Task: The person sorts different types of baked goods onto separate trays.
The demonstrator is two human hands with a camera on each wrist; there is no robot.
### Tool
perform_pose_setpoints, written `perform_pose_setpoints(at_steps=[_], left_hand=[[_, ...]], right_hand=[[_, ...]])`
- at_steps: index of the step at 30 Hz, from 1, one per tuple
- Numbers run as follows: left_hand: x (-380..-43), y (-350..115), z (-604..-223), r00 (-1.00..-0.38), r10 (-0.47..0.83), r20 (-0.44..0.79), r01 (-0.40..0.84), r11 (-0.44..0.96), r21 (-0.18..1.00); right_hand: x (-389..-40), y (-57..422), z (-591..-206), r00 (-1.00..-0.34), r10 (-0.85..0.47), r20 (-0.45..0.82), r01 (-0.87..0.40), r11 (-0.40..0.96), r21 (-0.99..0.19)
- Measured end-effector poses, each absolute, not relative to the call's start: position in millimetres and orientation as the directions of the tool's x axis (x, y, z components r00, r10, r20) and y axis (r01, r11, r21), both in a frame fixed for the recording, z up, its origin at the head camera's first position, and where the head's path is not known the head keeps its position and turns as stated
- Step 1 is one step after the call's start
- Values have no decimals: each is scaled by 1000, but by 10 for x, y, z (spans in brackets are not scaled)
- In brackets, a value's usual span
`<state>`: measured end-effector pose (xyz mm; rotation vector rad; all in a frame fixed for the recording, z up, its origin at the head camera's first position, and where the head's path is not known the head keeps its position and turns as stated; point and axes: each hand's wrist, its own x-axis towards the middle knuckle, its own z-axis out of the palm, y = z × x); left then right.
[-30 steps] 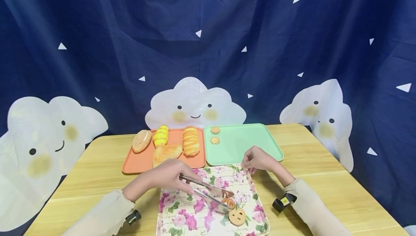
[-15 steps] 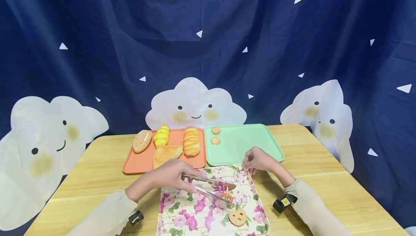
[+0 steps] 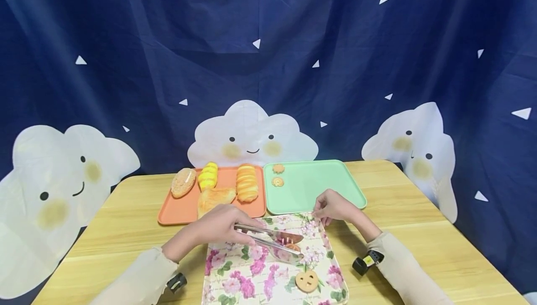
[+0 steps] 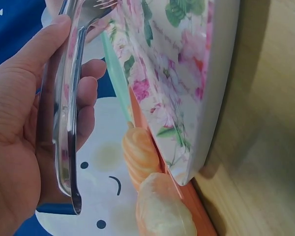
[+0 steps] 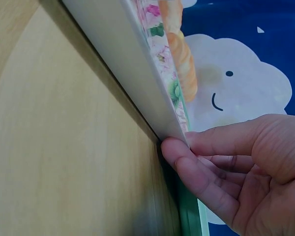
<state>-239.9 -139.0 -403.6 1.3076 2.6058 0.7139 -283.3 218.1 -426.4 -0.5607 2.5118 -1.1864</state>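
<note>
My left hand (image 3: 222,225) holds a pair of metal tongs (image 3: 268,233), thumb on one arm and fingers behind the other in the left wrist view. Between the tongs' ends is a small round brown cookie (image 3: 292,247), partly hidden by the near arm; whether it is lifted I cannot tell. Below them on the floral tray (image 3: 235,267) lies a round smiley-face cookie (image 3: 306,280). My right hand (image 3: 333,205) pinches the tray's far right corner between thumb and fingers, as the right wrist view shows (image 5: 265,167).
Behind the floral tray, an orange tray (image 3: 168,211) carries several toy breads, including a striped roll (image 3: 246,183). Beside it a green tray (image 3: 314,186) has two small cookies (image 3: 278,182) along its left side. All stand on a wooden table (image 3: 402,207) before a blue curtain.
The tongs' ends and the brown cookie have shifted away from the smiley-face cookie, toward the far side of the floral tray. My right hand has stayed at the corner.
</note>
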Motion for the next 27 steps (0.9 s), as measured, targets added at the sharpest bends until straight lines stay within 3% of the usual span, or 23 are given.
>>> perform_pose_setpoints(at_steps=[9, 15, 27], left_hand=[[-2419, -1443, -3952, -656, 746, 116, 710, 558, 430], [-2480, -1456, -3835, -655, 735, 173, 727, 552, 408], [-2643, -1427, -3630, -714, 635, 294, 699, 625, 348]], right_hand=[[-2843, 2185, -4278, -882, -458, -111, -207, 588, -782], [-2849, 2186, -4296, -883, -458, -106, -214, 592, -777], [-2852, 2188, -4293, -882, -458, -107, -218, 599, -770]])
